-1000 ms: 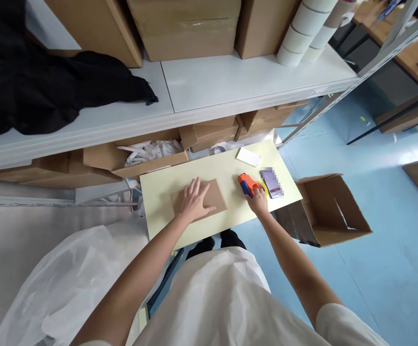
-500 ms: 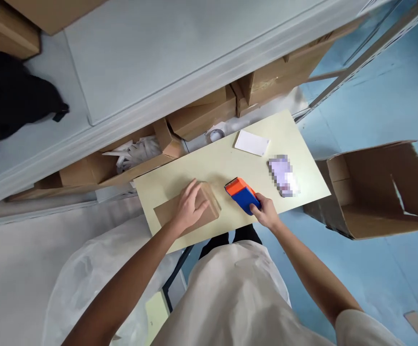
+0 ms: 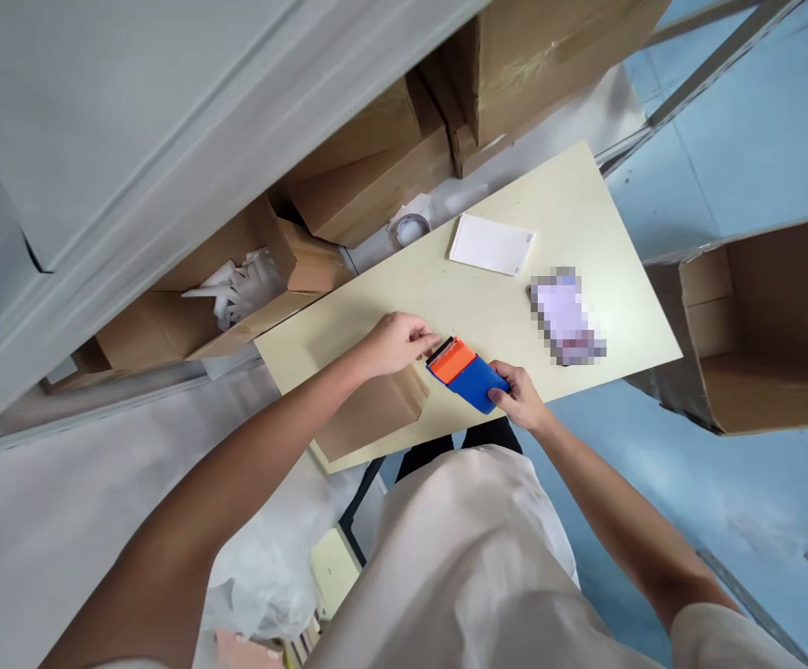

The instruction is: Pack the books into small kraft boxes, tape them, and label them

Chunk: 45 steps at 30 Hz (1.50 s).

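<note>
My right hand (image 3: 519, 398) grips the near end of a blue and orange packing tape dispenser (image 3: 472, 379), its dark toothed edge facing left. Close to that edge is my left hand (image 3: 398, 342), its thumb and fingers pinched together; whatever is between the fingertips is too small to make out. Under my left hand and forearm a small brown cardboard box (image 3: 371, 415) lies on the pale yellow table (image 3: 501, 316). Part of the box is hidden by my left arm.
On the table are a flat white box (image 3: 491, 244) and a pixelated purple item (image 3: 566, 316). Behind it stand open cartons (image 3: 376, 177), one holding white scraps (image 3: 241, 286), and a tape roll (image 3: 412, 229). A large open carton (image 3: 773, 344) stands at right.
My left hand has lifted off the small box and moved right to the dispenser's toothed edge, its fingers now pinched. The dispenser stays in my right hand. My view has tilted and shifted.
</note>
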Each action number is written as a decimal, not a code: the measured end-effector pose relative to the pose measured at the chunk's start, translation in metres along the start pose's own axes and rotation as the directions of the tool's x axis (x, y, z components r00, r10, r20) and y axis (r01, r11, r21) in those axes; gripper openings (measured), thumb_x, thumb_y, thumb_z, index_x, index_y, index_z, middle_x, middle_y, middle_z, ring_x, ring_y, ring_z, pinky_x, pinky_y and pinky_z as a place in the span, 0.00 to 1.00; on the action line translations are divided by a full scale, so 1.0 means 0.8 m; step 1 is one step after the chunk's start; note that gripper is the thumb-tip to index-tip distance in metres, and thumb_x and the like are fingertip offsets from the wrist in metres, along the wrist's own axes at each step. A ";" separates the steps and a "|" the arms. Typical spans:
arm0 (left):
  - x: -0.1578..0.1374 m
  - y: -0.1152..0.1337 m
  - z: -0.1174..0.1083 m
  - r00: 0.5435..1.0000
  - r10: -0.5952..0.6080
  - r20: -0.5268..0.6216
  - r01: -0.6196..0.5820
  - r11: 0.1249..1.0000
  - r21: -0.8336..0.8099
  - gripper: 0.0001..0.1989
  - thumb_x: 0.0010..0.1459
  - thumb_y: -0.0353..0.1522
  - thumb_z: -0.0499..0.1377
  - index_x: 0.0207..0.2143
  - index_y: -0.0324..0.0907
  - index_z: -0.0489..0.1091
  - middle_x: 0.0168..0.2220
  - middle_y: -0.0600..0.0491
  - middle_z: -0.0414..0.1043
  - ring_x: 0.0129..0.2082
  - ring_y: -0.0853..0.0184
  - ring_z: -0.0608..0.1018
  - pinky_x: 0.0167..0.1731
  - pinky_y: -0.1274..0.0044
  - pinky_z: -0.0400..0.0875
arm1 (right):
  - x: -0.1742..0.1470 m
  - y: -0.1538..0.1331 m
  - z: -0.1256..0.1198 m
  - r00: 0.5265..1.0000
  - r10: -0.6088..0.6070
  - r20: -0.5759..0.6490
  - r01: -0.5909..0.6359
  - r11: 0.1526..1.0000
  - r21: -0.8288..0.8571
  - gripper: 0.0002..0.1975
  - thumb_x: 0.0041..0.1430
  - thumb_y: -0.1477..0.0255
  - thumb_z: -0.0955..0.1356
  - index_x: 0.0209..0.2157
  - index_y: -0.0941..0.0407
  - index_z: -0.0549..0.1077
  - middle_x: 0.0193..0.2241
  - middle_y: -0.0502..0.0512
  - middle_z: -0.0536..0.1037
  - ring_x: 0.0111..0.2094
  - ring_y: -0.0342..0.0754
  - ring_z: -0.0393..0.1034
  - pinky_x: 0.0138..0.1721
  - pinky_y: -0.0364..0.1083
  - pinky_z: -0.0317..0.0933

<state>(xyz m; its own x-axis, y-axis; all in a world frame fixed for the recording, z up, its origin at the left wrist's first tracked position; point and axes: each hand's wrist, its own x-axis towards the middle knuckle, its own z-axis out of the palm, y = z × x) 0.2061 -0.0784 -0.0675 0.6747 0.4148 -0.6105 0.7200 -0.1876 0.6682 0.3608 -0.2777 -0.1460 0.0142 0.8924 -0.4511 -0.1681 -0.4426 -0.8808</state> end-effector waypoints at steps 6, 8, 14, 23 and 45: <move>0.029 0.010 -0.012 0.990 -0.126 0.061 0.101 0.945 0.311 0.17 0.55 0.39 0.54 0.23 0.35 0.71 0.16 0.57 0.65 0.17 0.74 0.66 0.21 0.81 0.56 | 0.012 -0.006 0.003 0.976 0.194 -0.094 -0.174 0.966 0.189 0.26 0.52 0.48 0.64 0.21 0.59 0.67 0.16 0.46 0.62 0.18 0.38 0.54 0.19 0.40 0.49; 0.039 0.007 -0.010 0.958 -0.228 0.174 0.169 0.939 0.301 0.17 0.53 0.41 0.55 0.22 0.36 0.71 0.16 0.56 0.66 0.18 0.73 0.67 0.22 0.81 0.58 | 0.011 -0.005 0.002 0.953 0.299 -0.043 -0.277 0.921 0.272 0.28 0.50 0.47 0.65 0.22 0.60 0.70 0.16 0.49 0.67 0.17 0.39 0.57 0.19 0.40 0.53; 0.054 -0.019 -0.007 0.858 -0.455 0.238 0.305 0.825 0.476 0.19 0.47 0.47 0.59 0.22 0.40 0.74 0.17 0.54 0.66 0.19 0.71 0.67 0.22 0.78 0.59 | -0.036 0.044 -0.001 0.830 0.540 0.140 -0.529 0.684 0.502 0.25 0.49 0.50 0.69 0.24 0.60 0.76 0.21 0.55 0.77 0.21 0.44 0.69 0.22 0.41 0.64; 0.067 -0.043 0.020 0.774 -0.578 0.257 0.031 0.440 0.897 0.14 0.46 0.43 0.56 0.20 0.45 0.74 0.21 0.50 0.72 0.27 0.61 0.73 0.26 0.74 0.61 | -0.067 0.099 0.059 0.804 0.521 0.286 -0.552 0.477 0.684 0.17 0.54 0.57 0.69 0.30 0.57 0.78 0.24 0.54 0.80 0.24 0.45 0.73 0.25 0.42 0.67; 0.000 -0.056 0.048 0.896 -0.399 0.196 -0.123 0.202 0.972 0.25 0.55 0.39 0.52 0.54 0.39 0.65 0.34 0.41 0.74 0.39 0.51 0.75 0.38 0.64 0.63 | -0.051 0.097 0.118 0.781 0.577 0.239 -0.579 0.524 0.625 0.18 0.56 0.58 0.68 0.25 0.58 0.77 0.22 0.54 0.79 0.21 0.43 0.70 0.23 0.41 0.64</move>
<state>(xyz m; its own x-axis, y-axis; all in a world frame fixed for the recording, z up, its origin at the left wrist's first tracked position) 0.1798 -0.1042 -0.1139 0.3494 0.2718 -0.8967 0.2211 -0.9539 -0.2030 0.2541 -0.3403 -0.1827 -0.3212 0.4622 -0.8266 -0.7122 -0.6931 -0.1108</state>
